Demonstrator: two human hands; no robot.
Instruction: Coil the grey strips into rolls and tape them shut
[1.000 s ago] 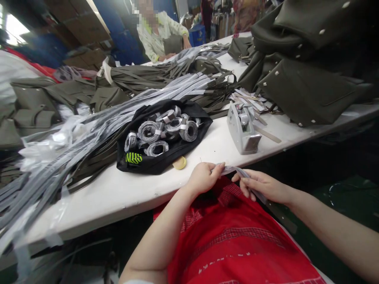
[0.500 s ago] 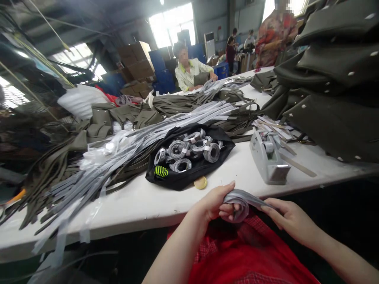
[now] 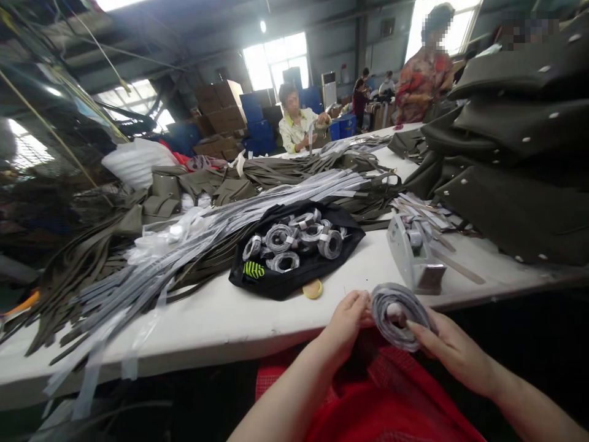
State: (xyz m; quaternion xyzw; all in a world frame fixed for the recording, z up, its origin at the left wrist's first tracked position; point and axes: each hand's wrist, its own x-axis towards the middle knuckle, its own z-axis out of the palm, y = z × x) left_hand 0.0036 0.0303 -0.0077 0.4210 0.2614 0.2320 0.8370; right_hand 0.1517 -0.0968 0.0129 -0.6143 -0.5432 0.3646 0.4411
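Your right hand (image 3: 453, 351) pinches the strap coil (image 3: 381, 310), thumb at its centre, on your side of the tape dispenser (image 3: 411, 261); your left hand (image 3: 348, 318) curls at the coil's edge, grip unclear. Keep turns flush and tight. Left of the tape dispenser, the black bag (image 3: 278, 288) contains banded coils (image 3: 293, 236).

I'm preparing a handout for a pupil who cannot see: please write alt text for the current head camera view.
A person's right hand holds a grey coil, the left hand at its edge, by a white table. On the table are a black bag with more coils, a tape dispenser, long strips and stacked dark pieces.
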